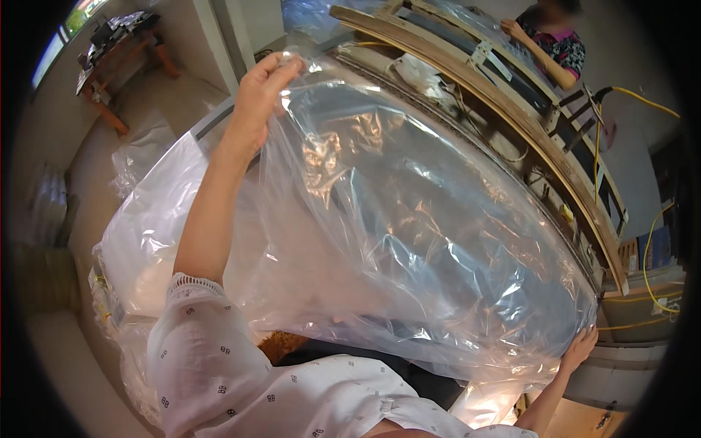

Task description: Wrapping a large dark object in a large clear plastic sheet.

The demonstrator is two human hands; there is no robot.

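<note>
A big clear plastic bag (409,233) is stretched out in front of me and fills the middle of the view. My left hand (264,91) is raised at the upper left and pinches the bag's top edge. At the lower right, my right hand (580,349) grips the bag's other end. The plastic is wrinkled and shiny, and a grey curved surface shows through it. My white patterned sleeve (219,358) covers the left upper arm.
A long wooden frame bench (526,124) with wires and yellow cables runs behind the bag. Another person (555,44) stands at its far end, hand on it. More crumpled plastic (139,157) lies at the left, and a wooden table (117,55) stands far left.
</note>
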